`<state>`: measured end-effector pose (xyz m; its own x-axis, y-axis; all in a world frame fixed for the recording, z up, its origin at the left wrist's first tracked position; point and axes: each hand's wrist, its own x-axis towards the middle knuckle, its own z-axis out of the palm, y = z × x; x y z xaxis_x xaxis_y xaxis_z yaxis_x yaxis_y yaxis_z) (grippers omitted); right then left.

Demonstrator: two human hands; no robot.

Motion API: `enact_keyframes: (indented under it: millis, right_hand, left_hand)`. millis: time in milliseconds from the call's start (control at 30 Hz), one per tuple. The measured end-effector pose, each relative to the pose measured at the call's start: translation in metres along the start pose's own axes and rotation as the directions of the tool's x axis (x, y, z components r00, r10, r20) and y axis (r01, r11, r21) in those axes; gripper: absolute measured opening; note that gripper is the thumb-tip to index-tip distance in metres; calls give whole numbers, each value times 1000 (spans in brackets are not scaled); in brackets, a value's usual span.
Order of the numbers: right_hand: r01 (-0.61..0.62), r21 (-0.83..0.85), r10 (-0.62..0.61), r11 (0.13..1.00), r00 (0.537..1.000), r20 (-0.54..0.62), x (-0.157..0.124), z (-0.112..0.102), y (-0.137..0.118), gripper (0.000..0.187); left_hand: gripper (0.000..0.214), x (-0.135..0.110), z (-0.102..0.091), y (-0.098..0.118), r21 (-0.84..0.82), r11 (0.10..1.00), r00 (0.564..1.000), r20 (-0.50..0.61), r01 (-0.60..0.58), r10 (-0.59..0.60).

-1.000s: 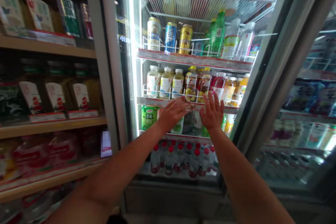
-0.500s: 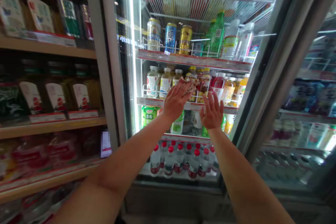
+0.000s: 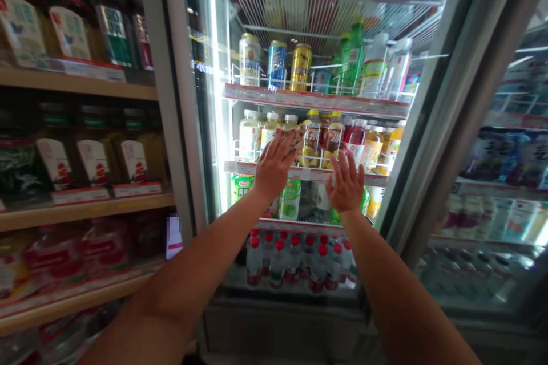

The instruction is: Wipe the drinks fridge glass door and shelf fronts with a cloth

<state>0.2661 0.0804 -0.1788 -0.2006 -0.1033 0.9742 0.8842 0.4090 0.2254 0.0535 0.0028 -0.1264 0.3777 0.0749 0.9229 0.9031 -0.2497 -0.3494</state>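
In front of a lit drinks fridge, my left hand (image 3: 274,168) presses a crumpled, patterned cloth (image 3: 296,136) against the glass door (image 3: 205,142). The cloth shows past the fingertips; the rest is hidden under the hand. My right hand (image 3: 345,185) lies open on the glass to the right, fingers spread and holding nothing. Behind the glass, level with both hands, stand yellow-capped bottles (image 3: 311,136) and white-capped bottles (image 3: 249,131).
Wooden shelves with large juice bottles (image 3: 135,157) stand on the left. Cans (image 3: 301,65) and green bottles (image 3: 353,63) fill a higher fridge shelf; red-capped bottles (image 3: 278,262) stand at the bottom. A metal door frame (image 3: 462,125) runs along the right, beside another fridge.
My left hand has slid a little to the left and slightly down with the cloth, uncovering more of the yellow-capped bottles. The right hand has stayed in place.
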Motion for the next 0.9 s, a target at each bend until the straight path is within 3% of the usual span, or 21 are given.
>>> enact_keyframes:
  millis: [100, 200, 267, 333, 433, 500, 633, 733, 900]
  right_hand:
    - [1, -2, -1, 1000, 1000, -4, 0, 0, 0, 59]
    - [4, 9, -4, 1000, 1000, -4, -1, 0, 1, 60]
    - [-4, 14, 4, 1000, 1000, 11, -1, 1, 1, 62]
    - [-14, 14, 14, 1000, 1000, 27, -1, 1, 1, 63]
    - [-12, 7, 12, 1000, 1000, 25, -1, 1, 0, 62]
    - [-10, -2, 10, 1000, 1000, 17, -1, 0, 0, 61]
    - [-16, -9, 16, 1000, 1000, 23, -1, -1, 0, 60]
    - [-23, -14, 24, 1000, 999, 30, -2, 0, 0, 59]
    - [-9, 2, 9, 1000, 1000, 15, -3, 1, 0, 61]
  left_hand:
    - [32, -28, 4, 12, -50, 986, 985, 60, -157, 160]
    - [26, -41, 2, 18, -97, 938, 929, 138, -333, 344]
    - [29, -41, -5, 10, -85, 955, 942, 156, -286, 296]
    - [33, -42, -11, -1, -50, 989, 981, 125, -140, 145]
    - [33, -61, -14, -6, -35, 999, 996, 84, -12, 15]
    - [31, -84, -10, 2, -84, 994, 990, 114, -70, 79]
    - [24, -120, -1, 20, -239, 908, 907, 167, -343, 386]
    - [21, -110, 2, 15, -243, 901, 900, 162, -360, 404]
    - [31, -81, 4, 12, -121, 985, 984, 114, -120, 134]
